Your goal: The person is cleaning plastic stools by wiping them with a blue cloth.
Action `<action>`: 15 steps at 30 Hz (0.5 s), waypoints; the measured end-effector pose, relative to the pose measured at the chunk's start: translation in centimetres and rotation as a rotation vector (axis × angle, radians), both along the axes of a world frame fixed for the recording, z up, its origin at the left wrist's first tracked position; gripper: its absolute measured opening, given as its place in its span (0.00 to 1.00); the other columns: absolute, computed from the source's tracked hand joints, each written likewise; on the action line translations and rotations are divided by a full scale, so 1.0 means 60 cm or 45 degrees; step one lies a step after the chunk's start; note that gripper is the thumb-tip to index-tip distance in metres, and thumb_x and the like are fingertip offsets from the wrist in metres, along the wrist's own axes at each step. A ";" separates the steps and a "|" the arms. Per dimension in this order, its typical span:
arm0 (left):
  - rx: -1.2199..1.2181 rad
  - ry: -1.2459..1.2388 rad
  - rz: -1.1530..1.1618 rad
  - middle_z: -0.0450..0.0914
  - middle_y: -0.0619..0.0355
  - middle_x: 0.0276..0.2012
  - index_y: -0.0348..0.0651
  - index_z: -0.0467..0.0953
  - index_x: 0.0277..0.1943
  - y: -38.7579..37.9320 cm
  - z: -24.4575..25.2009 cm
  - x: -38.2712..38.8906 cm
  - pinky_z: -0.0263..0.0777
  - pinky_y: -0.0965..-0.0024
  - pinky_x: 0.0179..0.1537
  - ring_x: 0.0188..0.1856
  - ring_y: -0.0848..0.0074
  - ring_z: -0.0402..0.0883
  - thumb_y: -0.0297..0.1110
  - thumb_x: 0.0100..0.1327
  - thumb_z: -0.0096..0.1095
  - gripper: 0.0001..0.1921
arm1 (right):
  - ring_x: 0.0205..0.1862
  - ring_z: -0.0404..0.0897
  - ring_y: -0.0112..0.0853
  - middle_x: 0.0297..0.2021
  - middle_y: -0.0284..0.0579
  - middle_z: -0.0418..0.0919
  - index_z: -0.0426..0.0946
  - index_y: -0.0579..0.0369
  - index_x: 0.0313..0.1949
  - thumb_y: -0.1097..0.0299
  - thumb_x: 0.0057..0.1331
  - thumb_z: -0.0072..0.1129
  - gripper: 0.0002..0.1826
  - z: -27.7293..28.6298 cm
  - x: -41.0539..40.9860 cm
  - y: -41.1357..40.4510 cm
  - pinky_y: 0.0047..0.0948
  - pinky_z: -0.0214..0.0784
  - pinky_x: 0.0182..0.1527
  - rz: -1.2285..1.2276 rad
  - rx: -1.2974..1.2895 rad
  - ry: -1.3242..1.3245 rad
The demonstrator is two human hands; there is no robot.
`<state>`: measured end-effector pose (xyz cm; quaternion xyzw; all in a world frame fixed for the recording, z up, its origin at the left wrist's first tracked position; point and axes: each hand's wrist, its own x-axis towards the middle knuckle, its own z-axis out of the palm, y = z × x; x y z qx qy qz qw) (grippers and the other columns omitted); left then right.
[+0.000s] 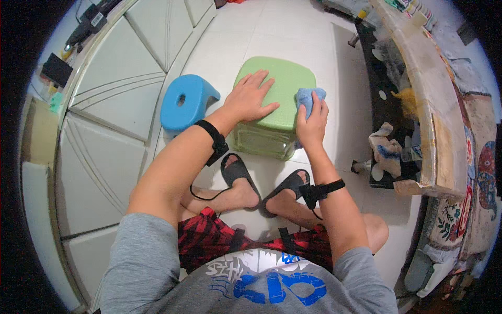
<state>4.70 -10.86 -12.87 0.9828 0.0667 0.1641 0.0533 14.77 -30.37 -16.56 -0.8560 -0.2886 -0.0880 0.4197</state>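
A green plastic stool or storage box (290, 74) with translucent sides stands on the tiled floor before my feet. My left hand (253, 96) lies flat on its lid, palm down, with the fingers spread and nothing held. At the right edge of the lid, my right hand (313, 121) grips a light blue cloth (306, 98), pressing it against the rim and side. The cloth's lower part is hidden behind my fingers and the box. A small blue plastic stool (182, 104) with a slot in its seat stands just left of the green box.
White cabinet doors (117, 78) run along the left. On the right, a low dark shelf (386, 98) holds a crumpled cloth (386, 151), plastic bags and other items beneath a worn tabletop edge (423, 90). My feet in black slippers (237, 170) are close to the box.
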 end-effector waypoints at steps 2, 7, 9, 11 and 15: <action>0.012 0.001 -0.017 0.60 0.40 0.73 0.38 0.66 0.70 0.001 0.001 0.000 0.49 0.53 0.75 0.76 0.54 0.56 0.61 0.66 0.54 0.39 | 0.68 0.62 0.65 0.68 0.74 0.57 0.62 0.48 0.71 0.56 0.70 0.52 0.32 0.002 0.019 0.004 0.57 0.55 0.69 0.036 -0.014 0.003; 0.027 -0.025 -0.030 0.61 0.40 0.72 0.37 0.65 0.70 0.001 0.001 0.001 0.51 0.51 0.74 0.75 0.53 0.58 0.60 0.66 0.56 0.39 | 0.69 0.60 0.65 0.68 0.73 0.57 0.60 0.45 0.73 0.55 0.68 0.54 0.35 0.014 0.076 0.019 0.56 0.55 0.70 0.157 -0.085 0.112; 0.017 -0.019 -0.032 0.60 0.40 0.72 0.37 0.65 0.70 0.000 0.001 0.000 0.51 0.51 0.74 0.75 0.53 0.58 0.60 0.66 0.56 0.39 | 0.69 0.61 0.66 0.70 0.71 0.57 0.58 0.41 0.74 0.53 0.68 0.54 0.35 0.014 0.100 0.029 0.56 0.56 0.70 0.152 -0.132 0.117; 0.016 -0.012 -0.019 0.60 0.40 0.73 0.37 0.65 0.70 -0.001 0.002 -0.001 0.51 0.51 0.75 0.76 0.54 0.57 0.60 0.66 0.56 0.39 | 0.68 0.63 0.66 0.71 0.68 0.56 0.59 0.37 0.74 0.51 0.69 0.53 0.35 0.019 0.117 0.039 0.56 0.58 0.69 0.188 -0.182 0.154; 0.012 -0.005 -0.029 0.60 0.40 0.73 0.37 0.65 0.70 0.001 0.004 -0.003 0.50 0.50 0.75 0.76 0.54 0.56 0.60 0.66 0.55 0.40 | 0.68 0.64 0.64 0.72 0.63 0.56 0.60 0.33 0.74 0.47 0.70 0.52 0.34 0.028 0.152 0.066 0.55 0.61 0.68 0.202 -0.296 0.167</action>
